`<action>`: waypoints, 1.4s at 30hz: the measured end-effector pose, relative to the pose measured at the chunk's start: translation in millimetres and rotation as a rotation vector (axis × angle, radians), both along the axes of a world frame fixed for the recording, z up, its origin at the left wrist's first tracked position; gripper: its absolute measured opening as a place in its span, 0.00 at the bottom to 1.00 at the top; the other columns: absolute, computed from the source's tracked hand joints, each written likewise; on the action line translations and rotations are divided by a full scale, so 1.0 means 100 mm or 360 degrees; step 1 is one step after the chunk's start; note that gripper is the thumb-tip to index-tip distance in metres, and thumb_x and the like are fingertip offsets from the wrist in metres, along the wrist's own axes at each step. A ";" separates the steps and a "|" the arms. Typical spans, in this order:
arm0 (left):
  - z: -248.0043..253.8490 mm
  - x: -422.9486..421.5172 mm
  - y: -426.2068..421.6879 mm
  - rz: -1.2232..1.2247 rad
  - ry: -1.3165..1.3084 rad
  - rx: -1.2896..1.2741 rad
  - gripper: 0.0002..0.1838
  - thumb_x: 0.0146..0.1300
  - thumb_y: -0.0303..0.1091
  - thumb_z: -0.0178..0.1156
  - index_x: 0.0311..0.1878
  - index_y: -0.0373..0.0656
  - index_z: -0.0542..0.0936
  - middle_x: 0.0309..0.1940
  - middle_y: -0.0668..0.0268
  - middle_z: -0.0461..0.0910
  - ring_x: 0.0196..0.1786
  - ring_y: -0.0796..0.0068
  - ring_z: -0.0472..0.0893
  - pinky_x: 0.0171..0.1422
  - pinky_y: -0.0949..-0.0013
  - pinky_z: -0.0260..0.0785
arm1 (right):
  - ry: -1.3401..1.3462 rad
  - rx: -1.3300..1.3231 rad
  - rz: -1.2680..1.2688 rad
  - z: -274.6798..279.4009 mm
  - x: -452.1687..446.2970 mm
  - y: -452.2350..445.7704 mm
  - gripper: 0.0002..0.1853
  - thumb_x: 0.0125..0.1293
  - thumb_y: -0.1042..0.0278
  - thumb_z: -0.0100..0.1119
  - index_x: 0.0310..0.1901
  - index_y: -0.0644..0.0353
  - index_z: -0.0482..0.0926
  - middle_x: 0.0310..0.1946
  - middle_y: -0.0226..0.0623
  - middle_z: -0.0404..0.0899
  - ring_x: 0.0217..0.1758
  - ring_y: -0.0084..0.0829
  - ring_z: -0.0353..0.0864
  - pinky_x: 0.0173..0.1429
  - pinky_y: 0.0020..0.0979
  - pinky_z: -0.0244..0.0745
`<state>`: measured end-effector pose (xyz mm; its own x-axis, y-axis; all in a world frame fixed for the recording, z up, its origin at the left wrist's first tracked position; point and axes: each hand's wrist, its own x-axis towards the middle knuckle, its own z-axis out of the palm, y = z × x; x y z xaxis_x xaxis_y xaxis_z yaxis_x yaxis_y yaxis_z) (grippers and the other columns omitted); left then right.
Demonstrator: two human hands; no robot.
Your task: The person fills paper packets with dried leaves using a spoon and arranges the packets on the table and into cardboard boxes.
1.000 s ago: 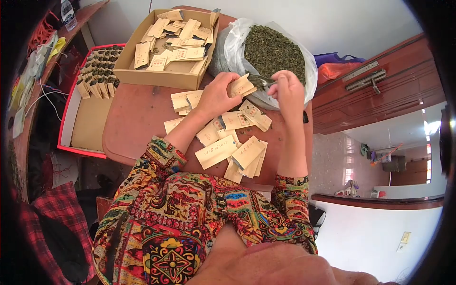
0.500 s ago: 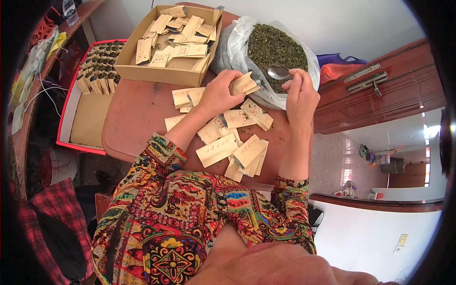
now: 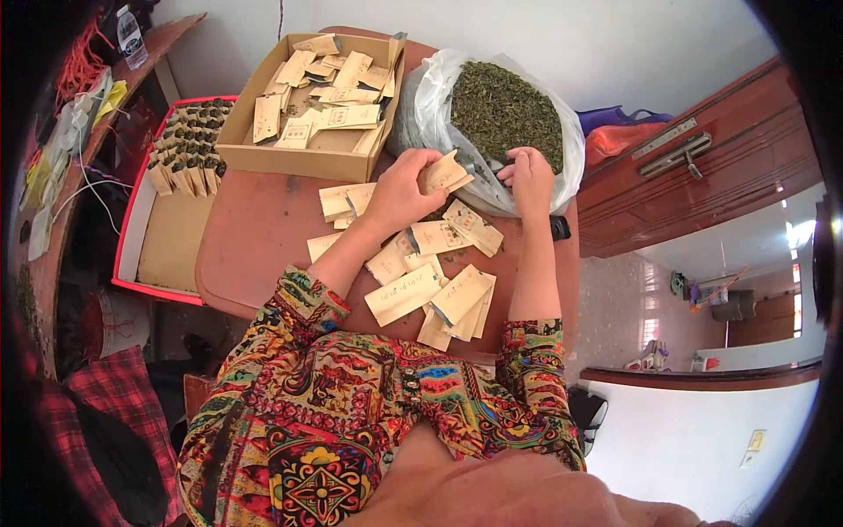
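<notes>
My left hand [image 3: 399, 191] is closed around a small tan paper packet [image 3: 446, 174], its mouth turned toward the right. My right hand [image 3: 530, 180] pinches a metal spoon [image 3: 469, 162], whose bowl is at the packet's mouth and only partly visible. Just behind both hands stands a clear plastic bag [image 3: 428, 105] of dried green leaves [image 3: 507, 104], which look like tea. Below my left hand, several printed tan packets [image 3: 402, 294] lie in a loose pile on the reddish-brown table [image 3: 255, 233].
A cardboard box [image 3: 299, 160] holding more packets stands at the table's back left. Left of the table, a red-edged tray [image 3: 162, 237] carries rows of upright packets. A dark object [image 3: 560, 227] sits at the right table edge, near a wooden door [image 3: 694, 145].
My right hand has moved left and slightly down, bringing the spoon from over the leaves to the packet's mouth. My left hand still holds the packet. The camera view has shifted slightly.
</notes>
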<state>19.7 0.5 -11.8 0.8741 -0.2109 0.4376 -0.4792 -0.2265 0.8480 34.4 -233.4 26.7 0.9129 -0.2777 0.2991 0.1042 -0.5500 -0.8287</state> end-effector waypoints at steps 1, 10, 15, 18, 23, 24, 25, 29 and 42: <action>0.00 0.01 0.00 -0.0005 -0.0009 -0.0007 0.24 0.52 0.36 0.69 0.54 0.42 0.77 0.48 0.56 0.79 0.50 0.55 0.81 0.56 0.59 0.74 | 0.0011 0.0130 0.0017 -0.05 0.03 -0.05 0.14 0.73 0.67 0.44 0.44 0.65 0.80 0.23 0.37 0.84 0.23 0.21 0.78 0.32 0.26 0.74; -0.02 0.01 0.00 -0.0019 -0.0014 -0.0013 0.24 0.53 0.35 0.69 0.54 0.42 0.77 0.48 0.57 0.79 0.50 0.55 0.81 0.56 0.60 0.74 | 0.0111 0.0780 0.0013 -0.09 0.06 -0.13 0.12 0.72 0.68 0.45 0.44 0.63 0.79 0.23 0.37 0.83 0.20 0.18 0.72 0.22 0.21 0.64; -0.05 0.03 0.00 -0.0017 -0.0043 0.0013 0.25 0.53 0.33 0.70 0.55 0.40 0.77 0.48 0.61 0.78 0.47 0.68 0.80 0.54 0.66 0.73 | 0.0076 0.1035 -0.0007 -0.10 0.10 -0.26 0.11 0.74 0.66 0.47 0.45 0.62 0.78 0.22 0.36 0.81 0.19 0.18 0.71 0.20 0.20 0.62; -0.03 0.01 0.00 -0.0017 -0.0005 0.0022 0.25 0.53 0.32 0.70 0.55 0.40 0.77 0.48 0.61 0.78 0.47 0.68 0.80 0.54 0.66 0.73 | 0.0046 0.1091 0.0026 0.00 0.05 -0.28 0.11 0.74 0.65 0.48 0.45 0.62 0.78 0.22 0.36 0.81 0.18 0.18 0.70 0.20 0.19 0.61; -0.05 0.01 0.00 -0.0029 -0.0002 0.0013 0.25 0.54 0.32 0.70 0.56 0.40 0.77 0.48 0.61 0.78 0.48 0.68 0.80 0.54 0.66 0.73 | 0.0004 0.1121 0.0205 0.21 -0.12 -0.22 0.11 0.75 0.65 0.49 0.44 0.62 0.79 0.21 0.35 0.80 0.17 0.18 0.70 0.20 0.19 0.59; -0.05 0.02 0.00 -0.0030 0.0001 0.0008 0.25 0.54 0.32 0.70 0.56 0.40 0.76 0.48 0.60 0.78 0.48 0.68 0.80 0.54 0.66 0.73 | 0.0005 0.1095 0.0223 0.26 -0.16 -0.19 0.11 0.75 0.65 0.49 0.44 0.62 0.79 0.21 0.35 0.80 0.18 0.18 0.70 0.20 0.19 0.59; -0.04 0.03 0.00 -0.0028 -0.0007 0.0010 0.26 0.54 0.32 0.70 0.56 0.40 0.76 0.49 0.60 0.78 0.48 0.67 0.80 0.54 0.66 0.73 | 0.0005 0.1071 0.0242 0.30 -0.20 -0.14 0.11 0.75 0.65 0.49 0.43 0.61 0.79 0.21 0.35 0.80 0.18 0.17 0.70 0.20 0.19 0.58; -0.05 0.03 0.00 -0.0006 -0.0040 0.0029 0.26 0.54 0.32 0.70 0.56 0.40 0.76 0.50 0.60 0.78 0.48 0.67 0.80 0.55 0.66 0.73 | 0.0037 0.0907 0.0295 0.39 -0.33 0.02 0.11 0.76 0.65 0.48 0.44 0.61 0.79 0.21 0.34 0.81 0.18 0.16 0.70 0.21 0.19 0.60; -0.06 0.02 -0.01 -0.0025 -0.0010 -0.0044 0.27 0.52 0.36 0.68 0.56 0.43 0.76 0.50 0.58 0.78 0.51 0.56 0.81 0.56 0.60 0.74 | -0.0501 -0.0657 0.0255 0.61 -0.72 0.65 0.09 0.75 0.69 0.51 0.47 0.60 0.80 0.26 0.40 0.82 0.30 0.38 0.84 0.37 0.38 0.77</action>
<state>22.2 -0.1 -17.9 0.8679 -0.2122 0.4490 -0.4880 -0.1957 0.8506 -37.9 -167.9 87.3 0.7830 0.0559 0.6195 0.4216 -0.7800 -0.4624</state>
